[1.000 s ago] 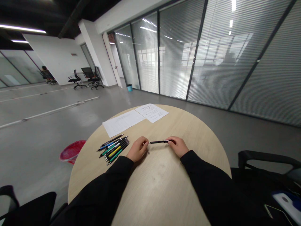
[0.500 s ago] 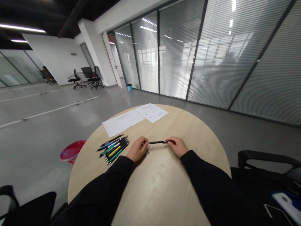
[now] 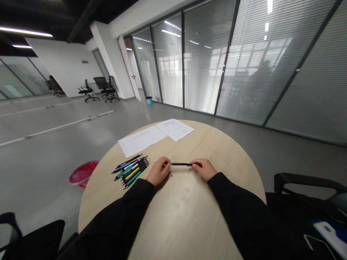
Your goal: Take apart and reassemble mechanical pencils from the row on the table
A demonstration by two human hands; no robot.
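A slim black pen (image 3: pixel 181 164) lies level between my two hands, just over the wooden round table (image 3: pixel 187 213). Its left tip meets the pinched thumb and fingers of my left hand (image 3: pixel 159 171). My right hand (image 3: pixel 205 169) grips the other end, where the clip is, between thumb and forefinger; the fingers partly cover that end. To the left of my left hand rests a loose pile of pens (image 3: pixel 132 171), mostly black with green, blue, yellow and white barrels.
Two printed paper sheets, the left one (image 3: pixel 142 141) and the right one (image 3: pixel 175 129), lie at the table's far side. A red basket (image 3: pixel 82 174) stands on the floor at left. A chair armrest (image 3: pixel 309 181) is near the right edge. Glass partitions stand beyond.
The pen has shifted slightly left, so its tip now meets my left fingers. My right fingers have moved a little left with it. The pile and papers have stayed put.
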